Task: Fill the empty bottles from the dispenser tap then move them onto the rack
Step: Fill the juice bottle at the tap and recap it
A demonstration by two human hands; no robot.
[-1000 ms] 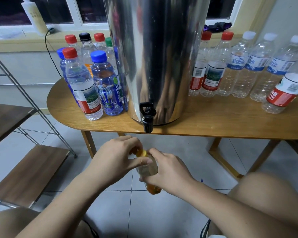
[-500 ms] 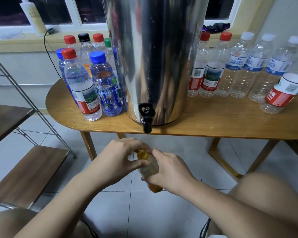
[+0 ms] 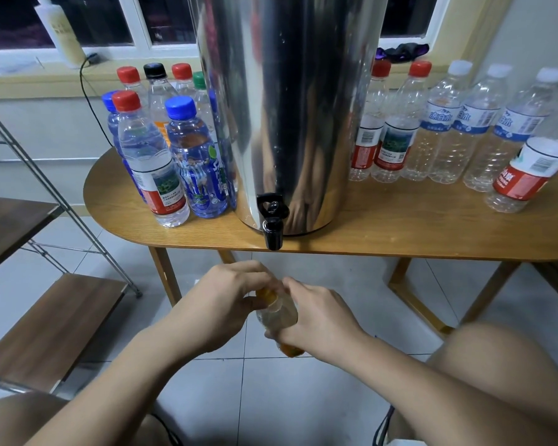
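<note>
In the head view, both hands held a small clear bottle [image 3: 279, 313] low over the floor, below the black tap [image 3: 273, 220] of the steel dispenser [image 3: 287, 107] on the desk [image 3: 400, 226]. The right hand [image 3: 319, 317] gripped its body; the left hand [image 3: 219, 304] pinched its orange cap [image 3: 268, 297]. The rack [image 3: 45, 323] stood at left.

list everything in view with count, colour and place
dispenser: one, steel, middle of the table
tap: one, black, at dispenser's base
table: one, wooden, under the window
left bottles: at least seven, mixed caps, left of dispenser
right bottles: six, clear, right of dispenser
held bottle: one, clear with orange cap, below the tap
rack: one, metal and wood, far left
left hand: pinches the orange cap
right hand: grips the held bottle
</note>
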